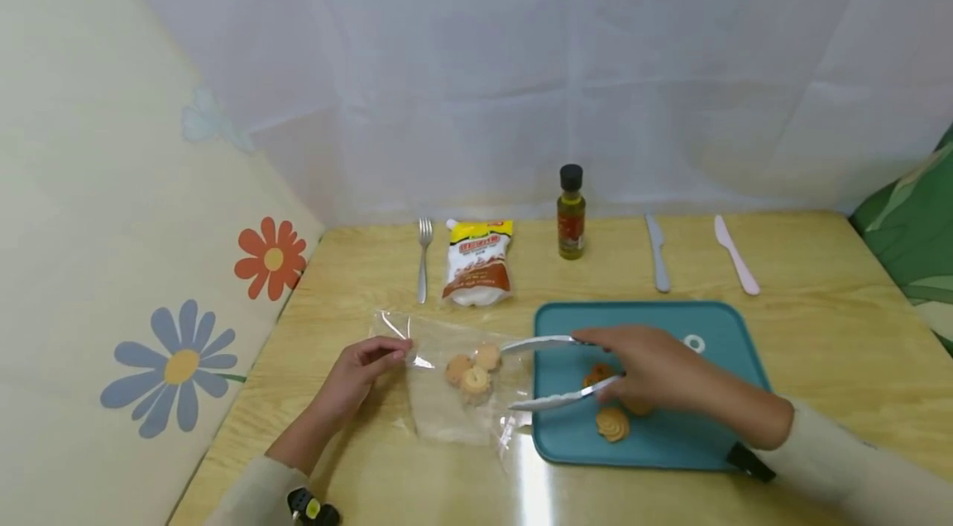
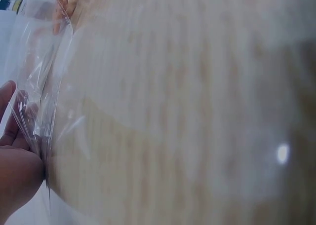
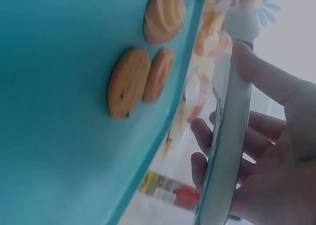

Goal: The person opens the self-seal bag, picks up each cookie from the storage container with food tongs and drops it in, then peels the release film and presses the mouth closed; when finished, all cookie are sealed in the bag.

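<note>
On the wooden table, here's the layout:

Right hand (image 1: pixel 655 369): wrapped around a pair of metal tongs (image 1: pixel 554 373), holding them over the teal tray (image 1: pixel 715 327). The tong arms are spread, tips pointing left at the bag mouth, nothing between them.
Left hand (image 1: pixel 365 365): pinching the far-left edge of the clear plastic bag (image 1: pixel 454 406) between thumb and fingers, bag lying flat on the table.
Bag contents: three cookies (image 1: pixel 471 370) bunched together inside.
Tray: just right of the bag, with more cookies on it; one swirly cookie (image 1: pixel 612 424) sits near the front edge, and the others are partly hidden under the right hand.
Back row: fork (image 1: pixel 423 261), sauce pouch (image 1: pixel 476 261), little oil bottle (image 1: pixel 571 213), grey knife (image 1: pixel 658 253), pink knife (image 1: pixel 735 255).
</note>
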`<state>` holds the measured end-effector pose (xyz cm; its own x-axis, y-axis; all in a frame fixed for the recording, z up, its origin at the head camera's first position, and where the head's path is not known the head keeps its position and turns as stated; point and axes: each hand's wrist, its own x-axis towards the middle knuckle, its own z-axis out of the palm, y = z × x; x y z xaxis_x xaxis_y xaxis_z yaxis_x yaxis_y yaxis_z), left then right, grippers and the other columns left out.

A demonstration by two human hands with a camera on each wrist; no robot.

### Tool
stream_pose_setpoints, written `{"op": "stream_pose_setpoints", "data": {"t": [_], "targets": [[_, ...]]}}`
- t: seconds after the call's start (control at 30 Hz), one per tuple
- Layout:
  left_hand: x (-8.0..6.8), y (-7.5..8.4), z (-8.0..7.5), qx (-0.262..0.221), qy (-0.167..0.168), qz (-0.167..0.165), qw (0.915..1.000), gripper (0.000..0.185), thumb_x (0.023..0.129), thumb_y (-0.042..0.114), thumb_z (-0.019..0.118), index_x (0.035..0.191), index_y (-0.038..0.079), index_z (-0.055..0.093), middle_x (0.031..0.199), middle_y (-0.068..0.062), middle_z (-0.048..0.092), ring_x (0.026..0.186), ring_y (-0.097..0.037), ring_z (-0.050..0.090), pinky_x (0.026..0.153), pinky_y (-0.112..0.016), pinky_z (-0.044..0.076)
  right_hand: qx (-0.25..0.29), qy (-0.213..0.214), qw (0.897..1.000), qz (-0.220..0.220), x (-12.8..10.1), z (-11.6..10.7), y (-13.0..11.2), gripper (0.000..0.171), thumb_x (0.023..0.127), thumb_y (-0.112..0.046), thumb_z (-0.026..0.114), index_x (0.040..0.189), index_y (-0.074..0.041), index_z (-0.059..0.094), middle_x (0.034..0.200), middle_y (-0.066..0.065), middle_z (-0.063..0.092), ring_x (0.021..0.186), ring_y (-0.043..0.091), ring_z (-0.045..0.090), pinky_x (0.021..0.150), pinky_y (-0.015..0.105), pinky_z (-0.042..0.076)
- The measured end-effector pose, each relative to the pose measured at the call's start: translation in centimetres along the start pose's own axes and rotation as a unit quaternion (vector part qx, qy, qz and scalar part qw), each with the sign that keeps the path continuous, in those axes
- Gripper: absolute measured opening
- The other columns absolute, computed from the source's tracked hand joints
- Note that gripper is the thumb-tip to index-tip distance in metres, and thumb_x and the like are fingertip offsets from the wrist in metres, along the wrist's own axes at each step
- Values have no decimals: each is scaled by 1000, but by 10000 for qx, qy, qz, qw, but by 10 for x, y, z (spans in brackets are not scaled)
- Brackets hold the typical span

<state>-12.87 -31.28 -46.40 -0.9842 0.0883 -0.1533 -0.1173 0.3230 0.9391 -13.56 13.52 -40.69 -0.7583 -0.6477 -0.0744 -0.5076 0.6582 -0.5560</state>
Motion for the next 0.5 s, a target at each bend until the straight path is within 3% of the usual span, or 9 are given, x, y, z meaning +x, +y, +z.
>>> {"op": "stream_pose_setpoints", "data": {"t": [0.17,0.5], "targets": [[2,-1,-1,62,-33,23,10000,30,103,13,64,124,-7,68,135,-21,66,112,-2,63,95,-16,50,31,-14,9997,232,-16,-14,5,82,80,-29,90,152,-17,52,138,9,66,113,30,67,83,46,58],[3,-2,-1,-115,-77,124,9998,30,103,10,64,124,-12,66,133,-23,66,113,1,64,94,-16,51,-258,154,9995,136,-42,-28,26,82,78,-36,90,148,-13,56,132,10,68,108,28,68,82,46,58]]}}
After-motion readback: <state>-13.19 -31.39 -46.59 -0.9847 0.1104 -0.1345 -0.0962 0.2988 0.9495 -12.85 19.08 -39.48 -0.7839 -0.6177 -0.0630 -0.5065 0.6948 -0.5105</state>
